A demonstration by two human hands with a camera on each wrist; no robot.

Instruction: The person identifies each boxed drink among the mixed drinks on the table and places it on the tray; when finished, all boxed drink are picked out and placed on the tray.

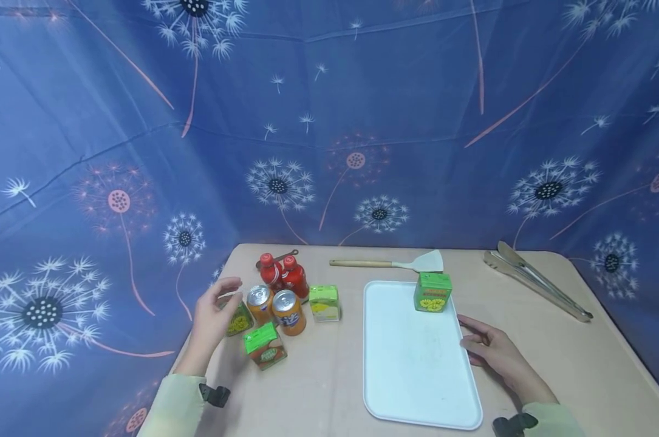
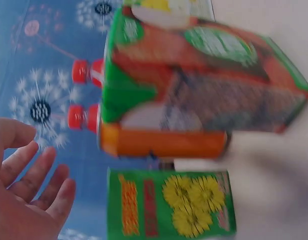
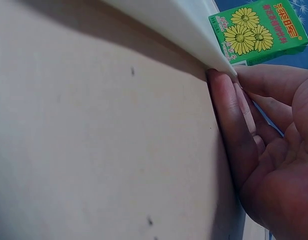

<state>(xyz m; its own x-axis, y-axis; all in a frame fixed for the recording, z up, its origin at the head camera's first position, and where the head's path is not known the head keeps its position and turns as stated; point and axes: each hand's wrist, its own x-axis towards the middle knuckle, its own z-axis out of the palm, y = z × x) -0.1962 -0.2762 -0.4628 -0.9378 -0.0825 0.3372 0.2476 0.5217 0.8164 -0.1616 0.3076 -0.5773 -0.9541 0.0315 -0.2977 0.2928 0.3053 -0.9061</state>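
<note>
In the head view my left hand (image 1: pixel 214 318) is raised beside a green drink carton with yellow flowers (image 1: pixel 239 321), holding nothing. The left wrist view shows its fingers loosely bent and apart from that carton. Two orange cans (image 1: pixel 289 312), a red-and-green carton (image 1: pixel 265 346), two red bottles with red caps (image 1: pixel 294 277) and a light-green carton (image 1: pixel 325 303) stand close by. My right hand (image 1: pixel 493 349) pinches the right rim of a white tray (image 1: pixel 416 376). Another flower-printed green carton (image 1: pixel 433 293) stands in the tray's far right corner, also seen in the right wrist view.
A white spatula (image 1: pixel 424 262) with a wooden handle lies behind the tray. Metal tongs (image 1: pixel 537 282) rest at the far right of the table (image 1: pixel 329 388). Part of a dark utensil (image 1: pixel 285 255) shows behind the bottles. Blue dandelion-print cloth hangs around the table.
</note>
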